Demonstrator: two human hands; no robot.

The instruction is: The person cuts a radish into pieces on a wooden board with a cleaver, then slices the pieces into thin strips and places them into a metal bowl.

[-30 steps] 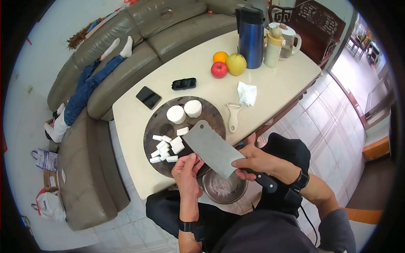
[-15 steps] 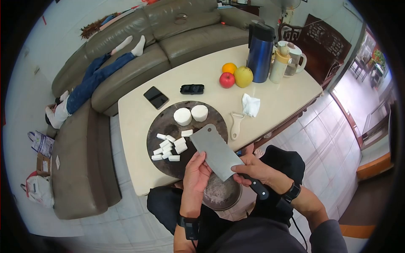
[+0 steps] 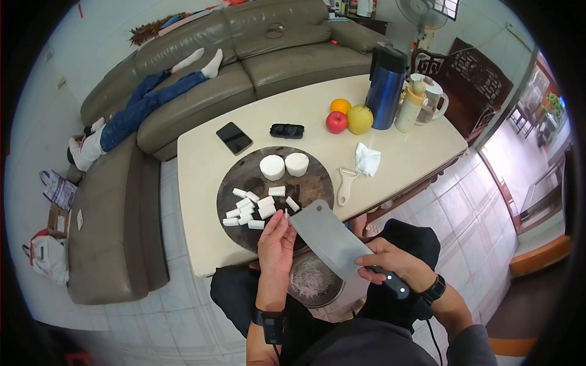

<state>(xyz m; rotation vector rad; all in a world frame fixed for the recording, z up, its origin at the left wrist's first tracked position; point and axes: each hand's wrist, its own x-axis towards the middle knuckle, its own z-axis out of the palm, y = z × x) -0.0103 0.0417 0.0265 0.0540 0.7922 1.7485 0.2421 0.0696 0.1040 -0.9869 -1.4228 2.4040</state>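
My right hand [image 3: 397, 263] grips the black handle of a cleaver [image 3: 332, 238], its broad blade tilted up to the left above my lap. Beside the blade's far end, my left hand [image 3: 278, 241] is closed in a pinch, with a small white sliver [image 3: 285, 211] at its fingertips. Past it lies a round dark cutting board [image 3: 244, 175] on the table. On the board are several cut white chunks [image 3: 246, 207], one stick-shaped white piece [image 3: 292, 204] near the blade, and two thick white cylinders [image 3: 272, 167] standing at the back.
A peeler [image 3: 346, 185] and crumpled white tissue [image 3: 367, 160] lie right of the board. Behind are a phone [image 3: 234, 138], a black case [image 3: 287, 130], an apple [image 3: 336, 122], other fruit and a blue thermos [image 3: 386, 88]. A metal basin [image 3: 314, 282] sits below my hands. A person lies on the sofa [image 3: 287, 61].
My left hand has come off the blade and moved up to the board's edge, now pinching. The cleaver has shifted right and down. A stick-shaped white piece now shows near the blade.
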